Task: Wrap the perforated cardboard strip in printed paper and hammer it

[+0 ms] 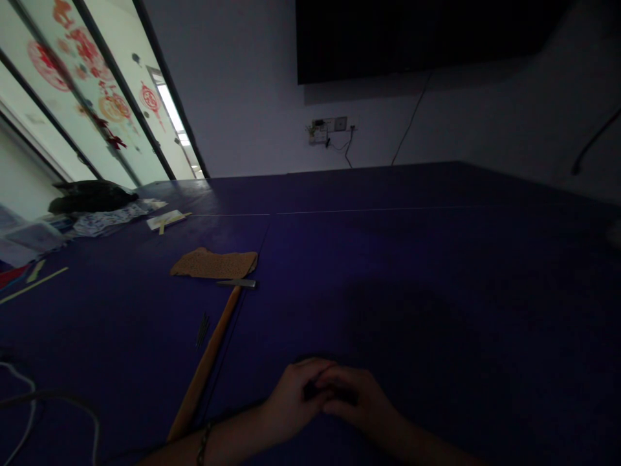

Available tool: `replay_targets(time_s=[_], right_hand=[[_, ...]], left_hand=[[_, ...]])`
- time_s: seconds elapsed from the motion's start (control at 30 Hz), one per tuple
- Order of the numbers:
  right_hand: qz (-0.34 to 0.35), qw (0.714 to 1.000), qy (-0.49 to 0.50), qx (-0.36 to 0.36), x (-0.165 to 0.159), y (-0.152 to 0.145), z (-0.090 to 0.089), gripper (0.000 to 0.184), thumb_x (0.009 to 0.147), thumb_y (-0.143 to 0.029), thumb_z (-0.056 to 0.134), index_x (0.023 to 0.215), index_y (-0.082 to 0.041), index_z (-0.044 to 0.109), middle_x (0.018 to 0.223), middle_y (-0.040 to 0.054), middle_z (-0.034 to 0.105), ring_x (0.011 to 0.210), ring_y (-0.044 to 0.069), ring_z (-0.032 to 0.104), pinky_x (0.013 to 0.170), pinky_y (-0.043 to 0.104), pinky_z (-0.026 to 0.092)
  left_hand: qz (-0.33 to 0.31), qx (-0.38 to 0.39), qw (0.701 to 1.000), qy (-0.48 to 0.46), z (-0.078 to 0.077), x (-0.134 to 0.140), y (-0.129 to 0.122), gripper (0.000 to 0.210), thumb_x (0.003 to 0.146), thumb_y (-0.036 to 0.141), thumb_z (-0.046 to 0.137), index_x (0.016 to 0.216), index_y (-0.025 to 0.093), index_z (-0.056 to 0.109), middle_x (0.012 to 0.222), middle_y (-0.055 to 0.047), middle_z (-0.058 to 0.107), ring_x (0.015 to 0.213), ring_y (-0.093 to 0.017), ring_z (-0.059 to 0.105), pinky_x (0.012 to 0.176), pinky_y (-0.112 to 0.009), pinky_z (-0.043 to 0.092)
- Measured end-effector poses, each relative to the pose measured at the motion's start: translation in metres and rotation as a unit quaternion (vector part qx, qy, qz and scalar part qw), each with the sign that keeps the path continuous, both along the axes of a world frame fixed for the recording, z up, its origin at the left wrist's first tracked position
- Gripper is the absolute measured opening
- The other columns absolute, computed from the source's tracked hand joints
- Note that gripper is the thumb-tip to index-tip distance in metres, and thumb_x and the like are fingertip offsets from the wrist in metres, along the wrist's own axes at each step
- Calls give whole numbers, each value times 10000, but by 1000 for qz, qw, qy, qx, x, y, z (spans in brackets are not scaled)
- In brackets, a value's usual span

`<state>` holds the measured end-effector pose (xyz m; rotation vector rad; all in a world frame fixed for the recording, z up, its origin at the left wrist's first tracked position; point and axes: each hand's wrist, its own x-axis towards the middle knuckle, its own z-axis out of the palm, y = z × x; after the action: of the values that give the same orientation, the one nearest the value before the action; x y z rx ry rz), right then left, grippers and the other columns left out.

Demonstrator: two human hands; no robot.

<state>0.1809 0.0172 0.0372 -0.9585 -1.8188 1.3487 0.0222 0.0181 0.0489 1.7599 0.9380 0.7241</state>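
My left hand (294,393) and my right hand (365,396) rest together at the front edge of the view, fingers curled and touching each other around a dark gap. No object shows in either one. Left of them lies a hammer (209,359) with a long wooden handle and a narrow metal head pointing away; my left forearm crosses close to its handle end. Beside the handle is a small bunch of thin dark nails or pins (202,330). Just beyond the hammer's head sits a brown, speckled, uneven-edged piece (216,265), perhaps leather or cork.
The dark blue tabletop (388,252) reaches to the wall, under a black screen (417,39) and sockets (334,124) with cables. At left are a dark bag (92,196), papers (167,220), plastic boxes (32,239) and a yellow strip (36,285). A pale cable (33,395) curls at lower left.
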Motion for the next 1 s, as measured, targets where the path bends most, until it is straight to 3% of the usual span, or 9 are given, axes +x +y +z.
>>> replay_targets(time_s=[0.2,0.5,1.0], right_hand=[[1,1000,-12,-14,1,2,-12,375,511,-354,741,838,-210,627,835,24,681,772,181,619,683,275,471],[2,1000,-28,6,2,0,-8,331,540,-151,705,854,-205,611,862,17,673,802,169,610,707,258,457],[-2,999,-38,3,-1,0,-7,276,563,-128,655,826,-199,607,820,15,673,782,169,609,687,259,452]], left_hand=[[4,7,1000,8,4,1,-1,267,705,105,511,955,166,579,919,-44,630,871,-148,557,783,-259,415],[2,9,1000,9,4,1,0,271,703,119,517,963,164,576,903,-45,630,870,-154,555,784,-267,416],[2,14,1000,22,4,1,-1,270,697,114,515,956,164,575,895,-46,627,861,-154,553,780,-269,413]])
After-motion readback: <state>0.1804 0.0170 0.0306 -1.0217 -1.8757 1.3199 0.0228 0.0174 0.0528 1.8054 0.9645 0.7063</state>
